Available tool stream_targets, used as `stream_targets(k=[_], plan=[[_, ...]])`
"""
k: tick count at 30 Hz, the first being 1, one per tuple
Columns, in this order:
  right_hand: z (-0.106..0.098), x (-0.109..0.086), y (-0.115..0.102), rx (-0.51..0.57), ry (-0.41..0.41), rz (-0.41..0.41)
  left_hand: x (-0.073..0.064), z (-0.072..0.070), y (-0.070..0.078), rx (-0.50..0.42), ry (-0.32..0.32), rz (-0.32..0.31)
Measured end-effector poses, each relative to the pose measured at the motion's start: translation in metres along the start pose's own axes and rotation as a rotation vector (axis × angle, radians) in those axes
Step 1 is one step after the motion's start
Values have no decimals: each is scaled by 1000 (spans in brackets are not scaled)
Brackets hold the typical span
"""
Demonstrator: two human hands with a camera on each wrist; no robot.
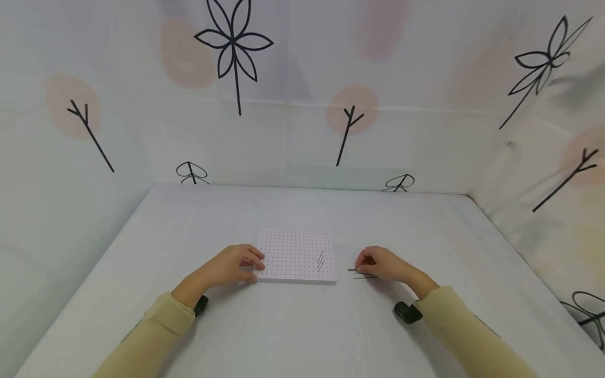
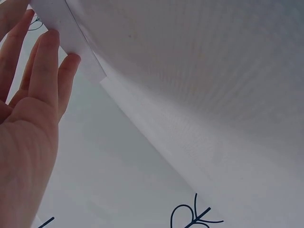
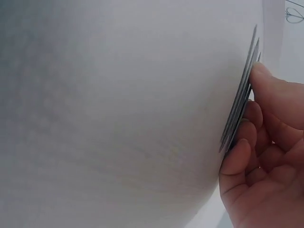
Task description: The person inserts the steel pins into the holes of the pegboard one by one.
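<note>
A white pegboard with rows of small holes lies flat in the middle of the table, several thin dark needles standing slanted at its right side. My left hand touches the board's left edge with its fingers spread and only lightly bent. To the right of the board, my right hand pinches at a small bunch of thin grey metal needles near the tabletop. Its thumb lies against them in the right wrist view, the other fingers curled beneath. How many it grips is unclear.
The white-covered table runs back to a white curtain printed with dark flowers and twigs. Dark wrist devices sit under both forearms, close to the tabletop.
</note>
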State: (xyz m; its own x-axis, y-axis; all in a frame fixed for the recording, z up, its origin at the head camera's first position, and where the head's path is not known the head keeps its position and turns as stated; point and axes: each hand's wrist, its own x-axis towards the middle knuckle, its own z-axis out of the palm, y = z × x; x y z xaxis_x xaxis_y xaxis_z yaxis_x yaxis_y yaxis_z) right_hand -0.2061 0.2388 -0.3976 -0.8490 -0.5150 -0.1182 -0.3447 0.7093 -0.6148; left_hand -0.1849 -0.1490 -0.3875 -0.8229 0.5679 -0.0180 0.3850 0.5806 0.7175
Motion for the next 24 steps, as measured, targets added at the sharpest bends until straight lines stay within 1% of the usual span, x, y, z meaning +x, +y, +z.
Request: stream_targets(k=[2,6,12,15,21,24], plan=[[0,0,0,-4,-6,-13,0,0,0,0,0,0],[0,-1,1,-5,-14,-14,0,0,1,12,1,5],[-2,-2,-3,2,0,4,-1,0,2,12,1,-6],[-2,-4,-4,22,8,-3,-1,0,2,13,0,-7],[-3,-6,-5,51,66,-16,-1,0,2,12,-2,-4],[-3,-5,-5,39,105,-24,-1,0,1,10,-1,6]])
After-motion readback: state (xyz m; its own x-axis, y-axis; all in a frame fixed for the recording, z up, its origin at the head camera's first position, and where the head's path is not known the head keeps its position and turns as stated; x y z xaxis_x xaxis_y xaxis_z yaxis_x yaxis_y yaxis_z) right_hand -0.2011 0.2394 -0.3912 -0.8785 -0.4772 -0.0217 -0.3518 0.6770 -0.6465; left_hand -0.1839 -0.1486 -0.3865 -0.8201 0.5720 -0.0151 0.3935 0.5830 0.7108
